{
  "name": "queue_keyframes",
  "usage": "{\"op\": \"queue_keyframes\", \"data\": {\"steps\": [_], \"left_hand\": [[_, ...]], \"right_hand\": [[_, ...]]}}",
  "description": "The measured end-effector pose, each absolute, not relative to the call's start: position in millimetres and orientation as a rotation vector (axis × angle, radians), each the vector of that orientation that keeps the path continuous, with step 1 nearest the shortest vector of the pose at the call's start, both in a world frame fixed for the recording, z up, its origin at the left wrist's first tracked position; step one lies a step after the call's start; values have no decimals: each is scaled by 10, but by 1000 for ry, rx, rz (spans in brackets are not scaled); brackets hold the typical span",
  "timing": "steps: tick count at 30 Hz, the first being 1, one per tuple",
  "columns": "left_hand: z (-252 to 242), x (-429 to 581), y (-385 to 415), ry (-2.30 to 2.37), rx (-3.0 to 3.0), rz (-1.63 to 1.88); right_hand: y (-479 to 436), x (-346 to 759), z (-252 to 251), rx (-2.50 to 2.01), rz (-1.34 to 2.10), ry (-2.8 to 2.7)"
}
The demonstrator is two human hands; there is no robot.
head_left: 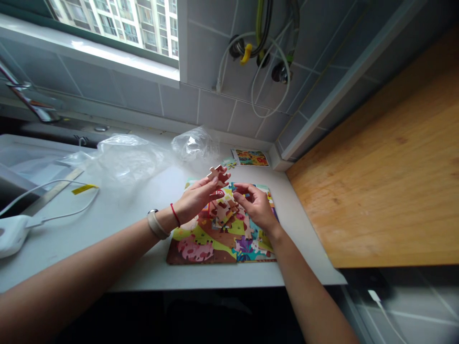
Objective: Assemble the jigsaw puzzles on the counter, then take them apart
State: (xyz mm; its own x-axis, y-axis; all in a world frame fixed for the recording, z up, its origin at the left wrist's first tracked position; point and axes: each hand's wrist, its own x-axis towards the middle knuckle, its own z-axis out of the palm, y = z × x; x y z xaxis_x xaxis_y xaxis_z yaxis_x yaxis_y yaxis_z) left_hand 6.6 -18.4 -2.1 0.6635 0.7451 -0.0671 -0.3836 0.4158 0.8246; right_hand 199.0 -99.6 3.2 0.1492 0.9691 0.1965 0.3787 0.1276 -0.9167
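Brown-and-cream, knob-edged jigsaw pieces [221,177] — likely light, stiff, best held by the edges — sit gripped in the left hand [197,199], the right hand [259,209] hovering, fingers parted.

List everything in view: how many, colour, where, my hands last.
Counter: one, white, centre
Puzzle: one, multicoloured, on counter
Loose pieces: several, mixed colours, on puzzle
Held pieces: at least one, brown and pink, left hand
Picture card: one, multicoloured, back right
Plastic bags: two, clear, counter's back
Adapter: one, white, left edge
Tagged cord: one, white, beside adapter
Faucet: one, silver, upper left
Window: one, white frame, top left
Hoses: several, yellow-green and dark, grey tiled wall
Wood panel: one, brown, right
Connector: one, white, lower right
Left hand: one, banded wrist, above puzzle
Right hand: one, bare wrist, above puzzle
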Motion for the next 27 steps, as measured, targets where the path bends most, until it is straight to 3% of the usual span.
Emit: {"op": "queue_keyframes", "data": {"steps": [4, 13, 19, 27], "left_hand": [[-1, 68, -298, 386, 1144, 652], [-190, 2, -334, 293, 2046, 646], [-224, -4, -277, 217, 2331, 573], [-184, -13, -289, 313, 2725, 612]], "right_hand": [[-1011, 1973, 46, -1275, 991, -1213], [-1062, 2334, 183, -1334, 1072, -995], [-1186, 2398, 75, -1435, 1038, -1010], [-1460, 2553, -36, -1710, 709, -1364]]}}
